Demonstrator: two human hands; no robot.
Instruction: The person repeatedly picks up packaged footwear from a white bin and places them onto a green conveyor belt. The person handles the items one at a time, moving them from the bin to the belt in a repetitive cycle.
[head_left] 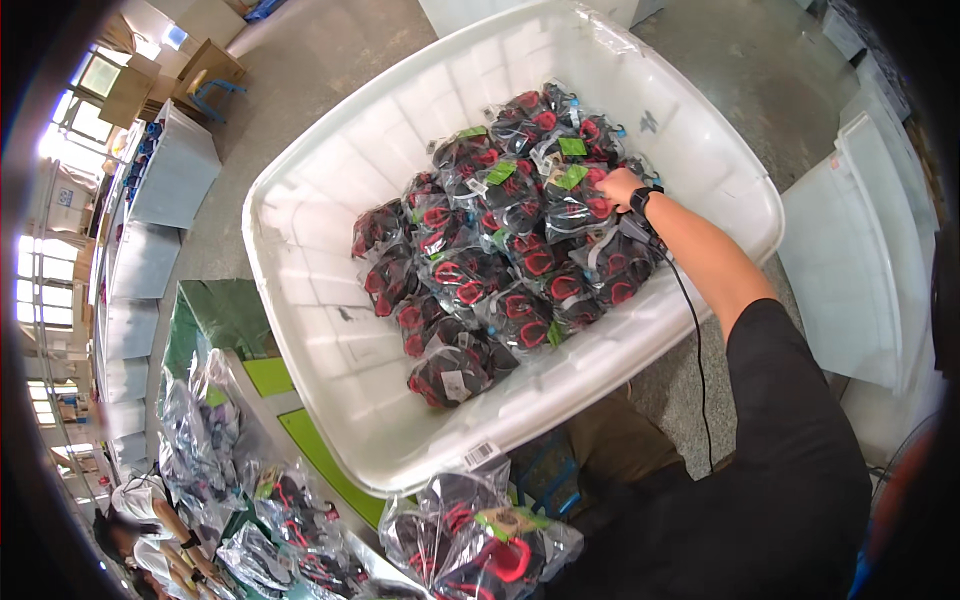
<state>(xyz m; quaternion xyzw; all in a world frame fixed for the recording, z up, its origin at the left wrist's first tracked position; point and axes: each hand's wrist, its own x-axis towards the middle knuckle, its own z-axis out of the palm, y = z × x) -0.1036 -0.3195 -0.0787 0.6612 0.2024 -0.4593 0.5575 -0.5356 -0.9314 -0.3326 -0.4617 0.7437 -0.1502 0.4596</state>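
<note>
My right hand (pixel 622 188), with a dark band and a small cabled device at the wrist, reaches into a large white plastic tub (pixel 340 160). Its fingers are closed at the top of a clear plastic bag (pixel 578 212) holding a black item with red trim and a green tag. That bag sits at the right side of several rows of similar bagged items (pixel 468 275), whose exact kind I cannot make out. My left hand is out of sight. Nearer to me, outside the tub's front rim, is another bagged black-and-red item (pixel 490 545); what supports it is hidden.
More bagged items (pixel 290 520) lie at the lower left, beside green panels (pixel 325 455). Other white tubs (pixel 840 255) stand at the right, and a row of pale bins (pixel 170 170) runs along the left. Two people (pixel 150 525) are at the lower left edge. A black cable (pixel 700 370) hangs from my wrist.
</note>
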